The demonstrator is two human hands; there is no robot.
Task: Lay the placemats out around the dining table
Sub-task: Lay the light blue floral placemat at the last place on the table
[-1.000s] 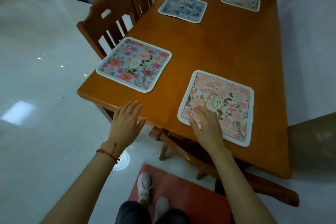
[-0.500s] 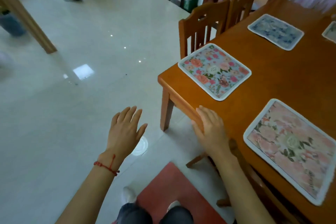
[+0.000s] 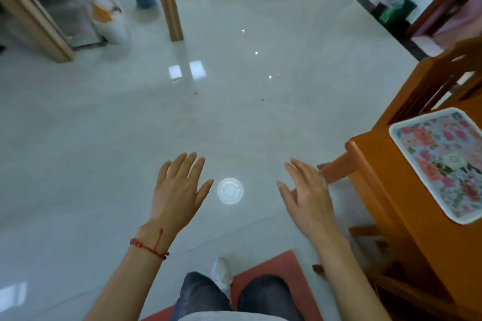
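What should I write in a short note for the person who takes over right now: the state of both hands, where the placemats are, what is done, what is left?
Left hand: open, empty, held in the air over the floor.
Right hand: open, empty, also over the floor, just off the table corner.
Placemats: only one is in view, a floral placemat lying flat near the table corner, in front of a wooden chair.
Done: that placemat is laid.
Left: the view is turned away from the table, so the other places cannot be checked from here. Look back at the table and confirm every seat has a mat.
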